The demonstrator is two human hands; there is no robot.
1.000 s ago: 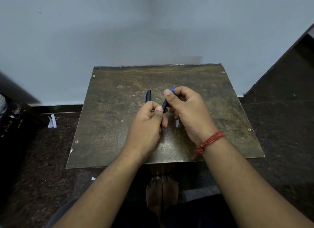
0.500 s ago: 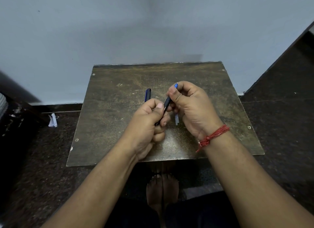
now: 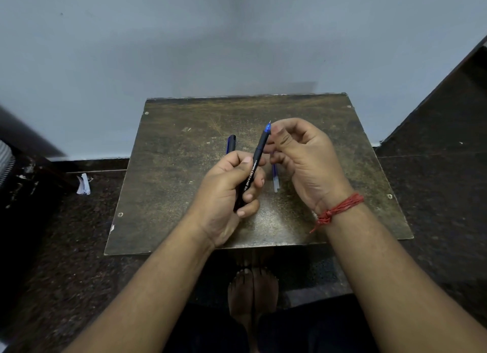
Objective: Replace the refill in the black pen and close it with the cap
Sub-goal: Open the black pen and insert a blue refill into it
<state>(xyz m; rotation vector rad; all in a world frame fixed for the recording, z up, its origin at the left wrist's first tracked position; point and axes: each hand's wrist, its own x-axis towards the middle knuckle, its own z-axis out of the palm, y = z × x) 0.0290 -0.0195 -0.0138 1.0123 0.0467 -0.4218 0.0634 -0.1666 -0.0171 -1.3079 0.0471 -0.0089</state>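
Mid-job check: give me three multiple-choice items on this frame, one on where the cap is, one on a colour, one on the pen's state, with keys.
1. Where is the pen cap?
A. On the table, beyond the left hand
B. On the pen tip
C. On the floor

2. What colour is the pen's tip section?
A. Red
B. Blue
C. Green

3. What state is the black pen in?
A. Capped
B. Lying on the table
C. Uncapped, gripped by the left hand

Key: 1 A, the cap lies on the table past the left hand. 2 B, the tip is blue. 3 C, the pen is bare-tipped, with the right hand at its tip.
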